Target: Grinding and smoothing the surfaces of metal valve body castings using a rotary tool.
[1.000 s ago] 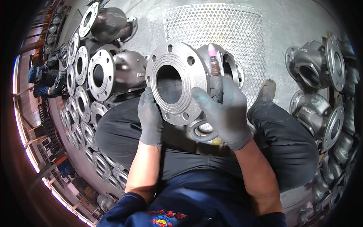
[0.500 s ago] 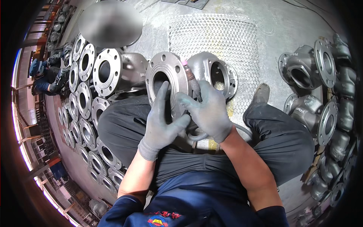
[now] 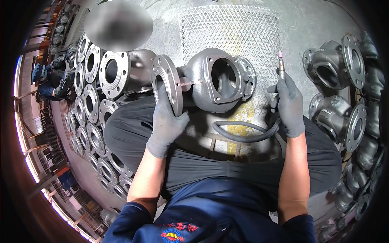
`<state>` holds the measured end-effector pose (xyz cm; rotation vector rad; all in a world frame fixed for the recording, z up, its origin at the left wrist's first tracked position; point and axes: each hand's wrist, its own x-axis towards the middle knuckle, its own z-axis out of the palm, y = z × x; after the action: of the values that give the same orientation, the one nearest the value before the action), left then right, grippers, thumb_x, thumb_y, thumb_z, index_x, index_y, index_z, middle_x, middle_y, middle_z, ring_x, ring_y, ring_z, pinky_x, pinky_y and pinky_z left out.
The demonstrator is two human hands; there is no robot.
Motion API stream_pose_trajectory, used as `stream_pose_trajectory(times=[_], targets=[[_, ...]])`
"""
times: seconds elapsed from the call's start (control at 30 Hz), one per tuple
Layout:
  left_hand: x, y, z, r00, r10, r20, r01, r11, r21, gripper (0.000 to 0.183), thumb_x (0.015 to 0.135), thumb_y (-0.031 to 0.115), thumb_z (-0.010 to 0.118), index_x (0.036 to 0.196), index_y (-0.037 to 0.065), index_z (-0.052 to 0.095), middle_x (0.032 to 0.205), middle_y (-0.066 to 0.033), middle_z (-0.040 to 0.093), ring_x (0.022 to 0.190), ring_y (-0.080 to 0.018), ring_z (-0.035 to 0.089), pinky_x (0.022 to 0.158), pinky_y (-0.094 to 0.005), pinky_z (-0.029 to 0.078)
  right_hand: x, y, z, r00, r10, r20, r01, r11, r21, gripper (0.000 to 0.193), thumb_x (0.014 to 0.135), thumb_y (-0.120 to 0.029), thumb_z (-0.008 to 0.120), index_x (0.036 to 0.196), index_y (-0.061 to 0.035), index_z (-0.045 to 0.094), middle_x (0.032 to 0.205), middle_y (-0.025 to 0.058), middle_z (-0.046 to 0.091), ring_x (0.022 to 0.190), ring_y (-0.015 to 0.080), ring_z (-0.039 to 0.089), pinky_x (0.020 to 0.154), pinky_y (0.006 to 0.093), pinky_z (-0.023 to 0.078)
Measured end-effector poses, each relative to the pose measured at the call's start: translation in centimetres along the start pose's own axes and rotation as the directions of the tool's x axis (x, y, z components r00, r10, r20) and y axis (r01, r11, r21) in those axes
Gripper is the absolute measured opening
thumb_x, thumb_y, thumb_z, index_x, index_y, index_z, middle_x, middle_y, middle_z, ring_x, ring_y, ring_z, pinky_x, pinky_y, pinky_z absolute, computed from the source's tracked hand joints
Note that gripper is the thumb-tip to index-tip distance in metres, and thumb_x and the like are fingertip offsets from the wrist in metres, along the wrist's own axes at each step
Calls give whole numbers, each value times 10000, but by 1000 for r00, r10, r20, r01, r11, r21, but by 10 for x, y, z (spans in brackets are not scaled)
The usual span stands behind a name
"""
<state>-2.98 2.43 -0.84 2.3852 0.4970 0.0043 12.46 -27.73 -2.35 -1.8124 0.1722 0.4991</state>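
Observation:
Between my knees lies a grey cast valve body (image 3: 194, 93) with a square side opening facing up and to the right, and a round flange at each end. My left hand (image 3: 167, 125), in a grey glove, grips the left flange, its fingers reaching into the bore and the thumb on the outside. In my gloved right hand (image 3: 288, 106) is a slim die grinder (image 3: 281, 68) with a pink grinding tip pointing up, held away to the right of the valve body. A dark ribbed hose (image 3: 259, 137) runs from the right hand and loops below the casting.
Many flanged castings (image 3: 92, 103) stand packed along my left. More valve bodies (image 3: 330, 69) are stacked at the right. An expanded metal mesh (image 3: 231, 24) lies on the floor ahead. Another person (image 3: 54, 79) is at the far left.
My right hand has moved away right from the flange with the die grinder, now pointing up. The valve body has turned, bringing its square opening more into view; my left hand stays on the flange.

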Motion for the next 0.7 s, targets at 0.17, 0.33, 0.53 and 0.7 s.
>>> stream_pose_trajectory(times=[0.17, 0.33, 0.53, 0.7], targets=[[0, -10, -4, 999, -23, -36, 21, 998, -60, 912, 743, 18, 697, 1580, -20, 335, 1350, -304, 621, 1261, -467, 638, 1059, -478, 515, 8, 19, 7, 997, 0, 75, 2, 1000, -16, 405, 1102, -178, 552, 1456, 12, 601, 857, 59, 675, 618, 83, 607, 581, 253, 518], [-3, -14, -4, 998, -35, -44, 33, 998, -62, 906, 752, -26, 668, 1595, -32, 336, 1380, -260, 624, 1300, -406, 632, 1094, -438, 491, 11, 20, 12, 994, 44, 103, -35, 996, -84, 417, 1093, -148, 555, 1479, 5, 591, 853, 49, 669, 622, 81, 602, 581, 254, 510], [-2, -13, -2, 997, -7, -71, 4, 999, -44, 882, 759, -36, 653, 1585, -44, 344, 1384, -263, 618, 1317, -401, 618, 1111, -434, 475, 6, 18, 17, 989, 104, 102, -91, 988, -124, 445, 1078, -131, 530, 1500, 2, 576, 864, 61, 679, 627, 76, 605, 598, 265, 520], [-3, -11, -5, 997, -56, -54, 53, 997, -61, 933, 745, -41, 636, 1618, -31, 308, 1409, -295, 586, 1308, -440, 614, 1117, -448, 475, 14, 30, 19, 979, 45, 197, 20, 949, -316, 488, 1033, -113, 540, 1505, 9, 551, 1003, 200, 732, 793, 284, 720, 768, 371, 577]])
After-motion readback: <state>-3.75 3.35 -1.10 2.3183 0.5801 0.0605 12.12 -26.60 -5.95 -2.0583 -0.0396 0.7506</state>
